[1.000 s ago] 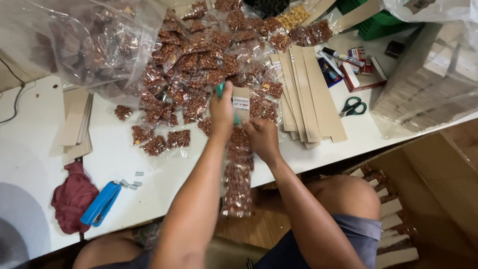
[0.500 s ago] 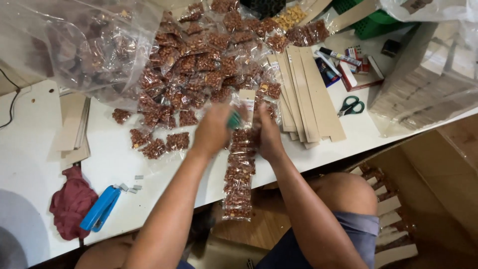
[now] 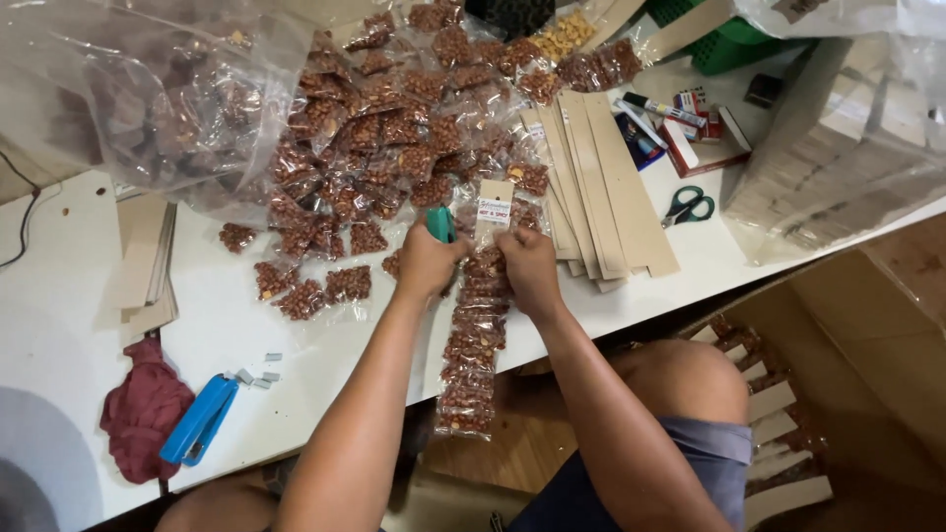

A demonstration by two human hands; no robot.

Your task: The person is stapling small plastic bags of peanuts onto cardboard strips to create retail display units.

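— Where is the strip of nut packets?

— It hangs over the front edge of the white table, its top end on the table. The right hand is closed around the upper packets, just under the card header.

— And the left hand?

— It is closed on a green stapler, touching the strip beside the header. Behind is a heap of loose packets. Cardboard strips lie to the right, near scissors. A blue stapler lies far left, beside a red cloth.
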